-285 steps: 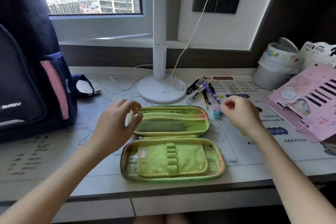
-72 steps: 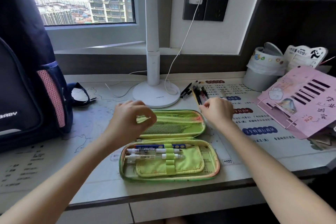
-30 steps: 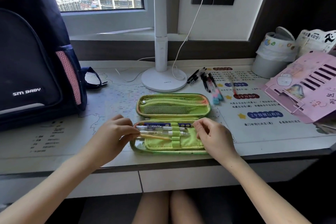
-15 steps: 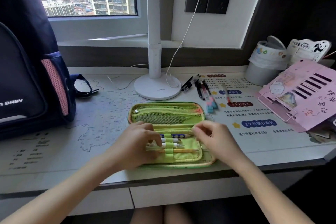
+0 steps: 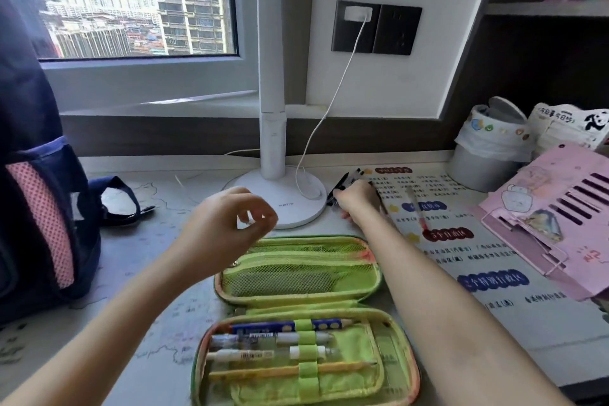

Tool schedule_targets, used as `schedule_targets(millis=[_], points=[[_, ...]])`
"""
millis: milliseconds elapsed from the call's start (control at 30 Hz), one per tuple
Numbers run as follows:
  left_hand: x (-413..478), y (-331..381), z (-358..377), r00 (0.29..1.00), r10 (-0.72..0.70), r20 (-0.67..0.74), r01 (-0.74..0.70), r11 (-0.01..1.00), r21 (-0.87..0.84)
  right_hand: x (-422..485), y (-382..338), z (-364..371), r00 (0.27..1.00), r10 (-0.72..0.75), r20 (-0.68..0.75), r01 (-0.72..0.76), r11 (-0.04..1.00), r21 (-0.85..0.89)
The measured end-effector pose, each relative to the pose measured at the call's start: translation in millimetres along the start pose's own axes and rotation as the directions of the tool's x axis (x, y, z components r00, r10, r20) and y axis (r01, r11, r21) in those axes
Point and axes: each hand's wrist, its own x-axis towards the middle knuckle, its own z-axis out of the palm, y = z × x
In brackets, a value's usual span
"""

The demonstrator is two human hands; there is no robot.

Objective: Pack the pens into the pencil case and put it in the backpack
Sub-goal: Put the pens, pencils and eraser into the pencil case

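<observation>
Packing is midway: the right hand (image 5: 357,199) closes over dark loose pens (image 5: 346,182) by the lamp; left hand (image 5: 227,227) hovers half-curled, empty, above the open green fabric pencil case (image 5: 400,369). Next, lift one cleanly.

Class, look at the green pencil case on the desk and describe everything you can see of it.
The lime-green zip-around fabric pencil case lies flat and fully open on the grey desk, near its front edge. Its far half has a mesh pocket; its near half has a column of elastic loops. The loops hold a blue pencil, two white pens and a yellow pencil, all lying crosswise. One loop looks empty. The right forearm crosses above its right end; neither hand visibly touches it.
</observation>
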Motion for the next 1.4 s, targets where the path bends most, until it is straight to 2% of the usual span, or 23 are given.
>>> schedule_targets(millis=[100, 133, 200, 333, 400, 467, 567, 633, 700, 767, 833, 900, 933, 967, 1100, 1200, 1300, 1400], points=[[8, -6, 5, 1.0, -0.008, 0.011, 0.008, 1.0, -0.025, 25, 0, 13, 0.977, 0.209, 0.039, -0.212, 0.939, 0.27], [9, -8, 7, 1.0, -0.015, 0.017, 0.016, 0.999, -0.032, 30, 0, 14, 0.967, 0.246, 0.071, -0.255, 0.9, 0.354], [9, -12, 9, 0.999, -0.028, 0.034, 0.029, 0.999, -0.041, 34, 0, 12, 0.963, 0.238, 0.127, -0.269, 0.879, 0.392], [4, -17, 13, 0.998, -0.052, 0.032, 0.054, 0.996, -0.076, 8, -4, -13, 0.965, 0.108, 0.239, -0.206, 0.877, 0.434], [-1, -14, 18, 0.996, -0.082, 0.027, 0.085, 0.989, -0.123, -28, -1, -31, 0.96, -0.028, 0.279, -0.121, 0.856, 0.502], [-7, -4, 26, 0.991, -0.125, 0.055, 0.134, 0.968, -0.211, -77, 7, -43, 0.908, -0.217, 0.358, 0.001, 0.857, 0.516], [-23, 18, 34, 0.973, -0.189, 0.132, 0.227, 0.891, -0.392, -159, 24, -48, 0.771, -0.44, 0.461, 0.246, 0.873, 0.422], [-35, 32, 38, 0.971, -0.202, 0.131, 0.24, 0.815, -0.527, -194, 34, -44, 0.718, -0.51, 0.474, 0.326, 0.848, 0.417], [-52, 45, 38, 0.974, -0.203, 0.096, 0.217, 0.74, -0.637, -214, 43, -44, 0.701, -0.542, 0.463, 0.348, 0.827, 0.441], [-69, 49, 31, 0.982, -0.18, 0.048, 0.167, 0.739, -0.653, -221, 54, -49, 0.707, -0.551, 0.443, 0.384, 0.825, 0.414], [-84, 44, 17, 0.989, -0.149, -0.007, 0.123, 0.842, -0.526, -220, 68, -57, 0.746, -0.551, 0.375, 0.465, 0.833, 0.299], [-96, 29, 3, 0.998, -0.045, -0.035, 0.041, 0.994, -0.102, -212, 86, -62, 0.79, -0.561, 0.248, 0.546, 0.827, 0.132], [-104, 23, -2, 1.0, 0.024, -0.018, -0.022, 0.994, 0.105, -208, 95, -64, 0.8, -0.569, 0.19, 0.572, 0.819, 0.042], [-112, 19, -5, 0.997, 0.074, 0.032, -0.079, 0.972, 0.223, -205, 102, -65, 0.802, -0.579, 0.147, 0.588, 0.808, -0.029], [-138, 9, -4, 0.95, 0.173, 0.261, -0.237, 0.942, 0.238, -204, 119, -62, 0.75, -0.651, 0.118, 0.661, 0.744, -0.095], [-141, 2, -9, 0.945, 0.232, 0.23, -0.287, 0.927, 0.243, -208, 123, -55, 0.703, -0.704, 0.101, 0.71, 0.688, -0.148], [-140, 5, -6, 0.942, 0.24, 0.235, -0.303, 0.91, 0.285, -208, 124, -53, 0.699, -0.712, 0.066, 0.713, 0.687, -0.139], [-136, 13, 2, 0.933, 0.224, 0.281, -0.296, 0.924, 0.244, -207, 126, -53, 0.696, -0.716, 0.054, 0.716, 0.685, -0.139]])
